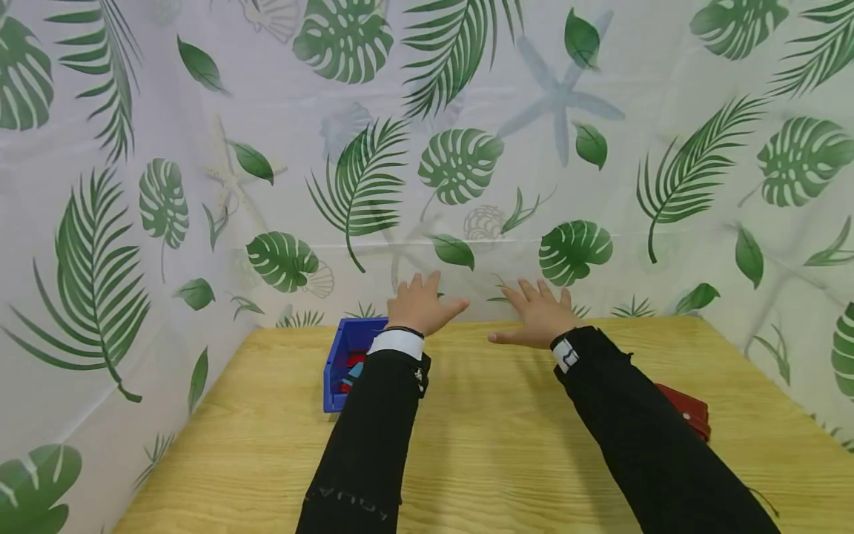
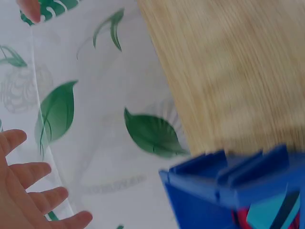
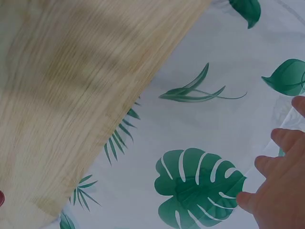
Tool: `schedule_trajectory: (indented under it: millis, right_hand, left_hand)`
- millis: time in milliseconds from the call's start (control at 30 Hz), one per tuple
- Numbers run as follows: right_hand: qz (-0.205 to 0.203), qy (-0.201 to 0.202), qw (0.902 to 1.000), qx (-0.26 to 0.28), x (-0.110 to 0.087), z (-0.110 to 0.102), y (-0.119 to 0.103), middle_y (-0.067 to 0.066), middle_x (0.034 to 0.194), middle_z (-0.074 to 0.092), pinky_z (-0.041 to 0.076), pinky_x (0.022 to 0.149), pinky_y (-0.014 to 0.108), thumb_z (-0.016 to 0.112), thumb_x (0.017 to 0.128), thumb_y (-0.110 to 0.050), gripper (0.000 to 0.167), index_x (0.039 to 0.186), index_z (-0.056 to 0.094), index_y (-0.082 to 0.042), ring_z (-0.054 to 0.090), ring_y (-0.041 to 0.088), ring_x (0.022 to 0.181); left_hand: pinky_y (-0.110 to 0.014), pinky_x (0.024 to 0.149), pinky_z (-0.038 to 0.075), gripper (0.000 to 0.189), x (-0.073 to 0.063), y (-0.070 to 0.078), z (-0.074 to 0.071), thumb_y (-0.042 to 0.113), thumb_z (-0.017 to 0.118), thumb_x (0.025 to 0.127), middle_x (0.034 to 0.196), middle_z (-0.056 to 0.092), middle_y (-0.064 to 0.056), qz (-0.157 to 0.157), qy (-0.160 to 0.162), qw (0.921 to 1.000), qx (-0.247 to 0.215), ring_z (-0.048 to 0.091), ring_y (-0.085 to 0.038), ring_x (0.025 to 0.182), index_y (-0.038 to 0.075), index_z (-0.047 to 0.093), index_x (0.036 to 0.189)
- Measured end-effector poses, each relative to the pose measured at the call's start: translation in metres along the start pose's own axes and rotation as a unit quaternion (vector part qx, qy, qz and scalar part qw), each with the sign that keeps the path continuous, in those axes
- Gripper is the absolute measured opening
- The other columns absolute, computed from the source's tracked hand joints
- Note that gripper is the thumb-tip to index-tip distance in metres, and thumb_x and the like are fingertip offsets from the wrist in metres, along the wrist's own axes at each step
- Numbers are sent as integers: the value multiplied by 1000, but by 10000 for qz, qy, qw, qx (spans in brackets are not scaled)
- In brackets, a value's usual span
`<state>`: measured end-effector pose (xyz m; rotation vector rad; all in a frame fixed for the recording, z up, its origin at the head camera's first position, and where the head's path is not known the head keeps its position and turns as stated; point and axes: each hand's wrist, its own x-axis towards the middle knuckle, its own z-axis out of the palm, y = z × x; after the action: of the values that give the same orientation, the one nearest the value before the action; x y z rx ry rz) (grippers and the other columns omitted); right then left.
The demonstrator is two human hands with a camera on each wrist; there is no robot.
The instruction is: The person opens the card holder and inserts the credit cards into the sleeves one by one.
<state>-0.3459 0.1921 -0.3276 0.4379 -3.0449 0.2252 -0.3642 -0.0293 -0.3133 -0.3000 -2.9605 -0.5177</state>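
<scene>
Both arms reach forward above the wooden table (image 1: 480, 445). My left hand (image 1: 419, 305) has its fingers spread and thumb out to the right, holding nothing. Just left of and below it stands a blue plastic bin (image 1: 331, 371) with red and teal items (image 1: 353, 373) inside, partly covered by the sleeve. My right hand (image 1: 539, 317) is likewise spread, thumb pointing left, with nothing in it. A dark red leather-like case (image 1: 690, 411) with a snap lies on the table, partly hidden behind the right forearm. In the left wrist view the bin (image 2: 205, 191) sits near the table's edge.
A white cloth (image 1: 467, 96) printed with green leaves and starfish hangs behind the table and along both sides. The table's back edge (image 1: 640, 320) runs just beyond the hands. A thin dark cord (image 1: 765, 500) lies near the right forearm.
</scene>
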Motion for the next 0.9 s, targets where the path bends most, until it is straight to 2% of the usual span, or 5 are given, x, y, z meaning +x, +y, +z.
schedule_trajectory:
  millis: [200,367,667,800,900]
  right_hand:
    - [-7,-335,9945,991,-16,9,23,34,146,34,29,103,66,59,93,-50,80,144,38,8,33,52,133]
    - [450,-663,9756,2046,-35,13,57,37,142,36,39,98,59,52,98,-45,74,141,37,12,37,53,127]
    - [1479,-1323,9071,3713,-70,21,116,39,149,15,33,101,65,41,101,-52,86,147,16,16,23,57,133]
    - [1782,-1219,9032,3709,-87,27,143,43,148,11,30,103,64,39,101,-52,89,145,11,21,20,60,132]
    - [2073,-1057,9109,3407,-99,31,162,44,146,13,31,103,63,39,101,-51,89,143,14,23,21,61,130]
  left_hand:
    - [-45,101,43,67,-7,16,22,54,56,93,143,51,-9,304,-107,9933,-1107,52,-29,126,13,45,146]
    - [-42,94,47,53,-11,30,46,44,58,95,135,58,-7,418,-252,9821,-1822,58,-26,117,15,53,139]
    - [-37,88,50,42,-24,59,76,36,58,97,124,63,-7,395,-640,9579,-2772,60,-25,112,12,59,132]
    - [-34,86,50,37,-28,73,91,34,58,98,121,65,-6,389,-737,9564,-2798,61,-23,109,12,63,127]
    - [-32,83,51,35,-30,81,105,34,59,98,117,66,-4,405,-759,9588,-2708,62,-21,107,12,65,124]
